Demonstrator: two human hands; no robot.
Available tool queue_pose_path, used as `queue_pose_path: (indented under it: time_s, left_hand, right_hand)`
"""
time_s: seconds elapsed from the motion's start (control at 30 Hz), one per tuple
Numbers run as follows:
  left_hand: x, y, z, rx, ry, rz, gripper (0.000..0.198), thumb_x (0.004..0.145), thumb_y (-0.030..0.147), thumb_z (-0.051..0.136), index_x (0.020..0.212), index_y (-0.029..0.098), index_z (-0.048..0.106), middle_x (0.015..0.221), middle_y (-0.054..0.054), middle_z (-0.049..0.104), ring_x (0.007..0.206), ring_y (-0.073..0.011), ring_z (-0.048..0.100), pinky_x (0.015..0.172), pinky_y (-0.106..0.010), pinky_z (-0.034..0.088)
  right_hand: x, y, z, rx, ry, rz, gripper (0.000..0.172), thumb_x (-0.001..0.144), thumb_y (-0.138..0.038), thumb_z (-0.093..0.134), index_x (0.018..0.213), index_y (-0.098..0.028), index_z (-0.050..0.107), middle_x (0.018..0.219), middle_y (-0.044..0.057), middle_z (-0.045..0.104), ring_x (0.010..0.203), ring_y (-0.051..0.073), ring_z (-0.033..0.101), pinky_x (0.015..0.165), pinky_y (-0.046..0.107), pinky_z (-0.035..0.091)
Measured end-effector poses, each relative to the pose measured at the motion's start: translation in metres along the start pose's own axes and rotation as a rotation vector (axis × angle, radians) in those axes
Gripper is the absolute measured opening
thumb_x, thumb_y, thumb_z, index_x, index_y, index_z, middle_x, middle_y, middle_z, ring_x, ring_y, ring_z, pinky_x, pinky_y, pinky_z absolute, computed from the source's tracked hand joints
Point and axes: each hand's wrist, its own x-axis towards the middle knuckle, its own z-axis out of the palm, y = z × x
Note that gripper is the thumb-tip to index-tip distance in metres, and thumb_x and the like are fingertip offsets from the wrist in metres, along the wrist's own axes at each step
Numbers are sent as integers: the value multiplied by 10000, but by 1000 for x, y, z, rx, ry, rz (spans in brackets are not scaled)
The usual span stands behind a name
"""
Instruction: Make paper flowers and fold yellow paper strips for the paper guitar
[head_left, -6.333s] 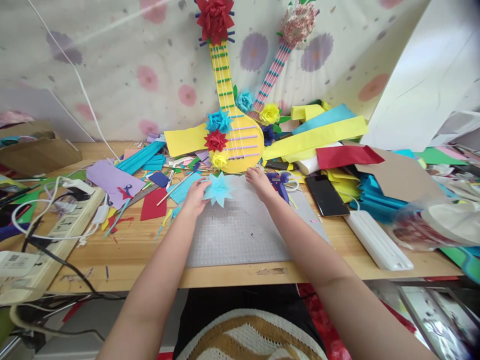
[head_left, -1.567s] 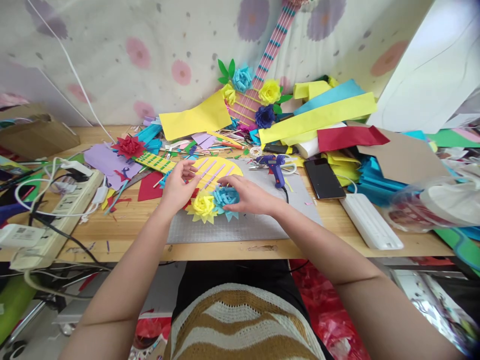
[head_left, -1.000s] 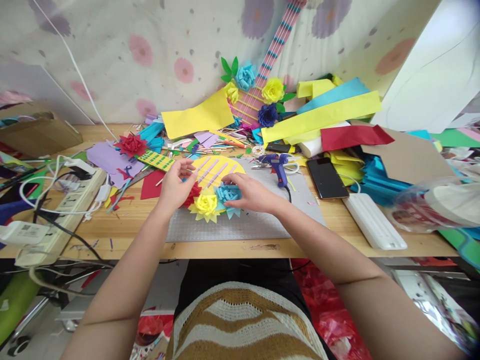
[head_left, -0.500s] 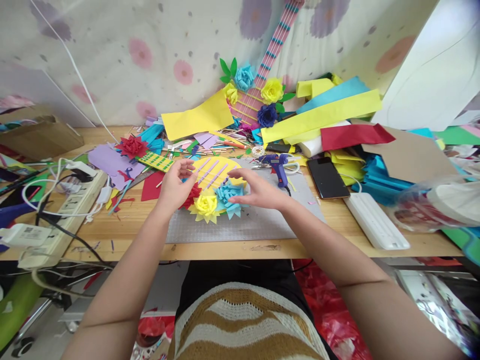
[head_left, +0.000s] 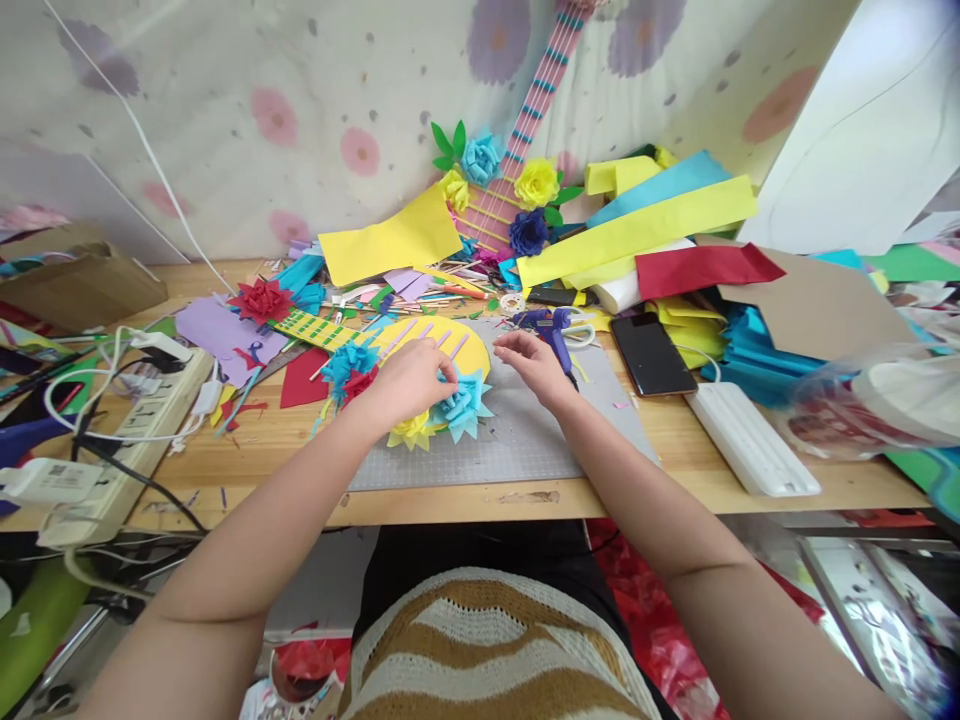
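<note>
A yellow paper guitar body (head_left: 472, 355) lies flat on the grey cutting mat (head_left: 517, 445). Its neck (head_left: 311, 328) runs left to a red paper flower (head_left: 262, 298). My left hand (head_left: 405, 385) rests on the body with its fingers bent onto a light blue paper flower (head_left: 466, 405) at the body's lower edge. A yellow flower (head_left: 409, 432) peeks out under that hand. A teal flower (head_left: 349, 358) and a small red flower (head_left: 360, 385) sit just left of it. My right hand (head_left: 532, 362) hovers over the mat beside the body, fingers loosely apart and holding nothing.
A purple glue gun (head_left: 553, 330) lies just behind my right hand, a black phone (head_left: 649, 355) and a white bar (head_left: 742, 440) further right. Paper sheets and scraps pile along the back. A pink paper guitar (head_left: 525, 120) leans on the wall. A power strip with cables (head_left: 127, 430) sits left.
The guitar was taken from the wall and laid flat. In the last half second my left hand slid right onto the light blue flower and my right hand drew back off it.
</note>
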Motion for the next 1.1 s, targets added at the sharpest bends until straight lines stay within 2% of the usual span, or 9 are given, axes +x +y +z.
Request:
queue_pose_path:
  time_s: [0.17, 0.3, 0.5, 0.7, 0.83, 0.97, 1.1]
  left_hand:
    - [6, 12, -5, 116, -90, -50, 74, 633, 186, 651, 605, 223, 709, 783, -39, 653, 733, -197, 586, 612, -274, 442]
    - [10, 16, -2, 212, -115, -27, 81, 643, 216, 639, 598, 220, 706, 763, -43, 671, 720, -189, 592, 596, -256, 438]
    - [15, 25, -1, 272, -186, -94, 79, 632, 206, 633, 589, 212, 699, 690, -51, 668, 627, -189, 598, 578, -266, 435]
    - [18, 29, -8, 296, -242, -127, 88, 642, 193, 627, 634, 203, 713, 704, -78, 681, 678, -224, 616, 608, -294, 441]
    - [16, 25, -13, 259, -256, -127, 110, 639, 172, 624, 651, 225, 719, 733, -68, 689, 694, -234, 619, 631, -313, 449]
    - [16, 27, -13, 244, -252, -162, 47, 619, 169, 664, 608, 200, 698, 696, -72, 678, 694, -245, 626, 665, -328, 459]
    - [19, 34, -14, 301, -308, -174, 76, 658, 178, 632, 677, 185, 704, 745, -85, 694, 759, -241, 636, 690, -307, 466]
  right_hand:
    - [1, 11, 1, 103, 41, 107, 283, 629, -426, 638, 763, -190, 556, 736, -8, 566, 654, 109, 500, 664, 280, 447]
    - [-1, 12, 2, 87, 28, 115, 271, 626, -414, 628, 750, -185, 552, 715, -14, 552, 624, 103, 485, 636, 275, 431]
    - [-2, 16, 3, 85, -15, 138, 271, 634, -400, 622, 778, -181, 553, 718, -21, 551, 591, 92, 482, 599, 263, 419]
    - [-1, 20, 6, 112, 17, 218, 325, 661, -361, 626, 903, -182, 506, 645, -52, 518, 543, 88, 502, 544, 241, 412]
    - [1, 18, 8, 113, -2, 240, 287, 683, -384, 618, 854, -179, 513, 650, -43, 541, 500, 67, 469, 485, 216, 382]
    - [0, 15, 13, 113, -43, 234, 276, 712, -422, 617, 775, -179, 501, 578, -46, 531, 450, 54, 426, 434, 196, 335]
    - [0, 12, 18, 112, -38, 282, 262, 740, -376, 618, 832, -197, 450, 503, -71, 521, 405, 54, 414, 398, 172, 293]
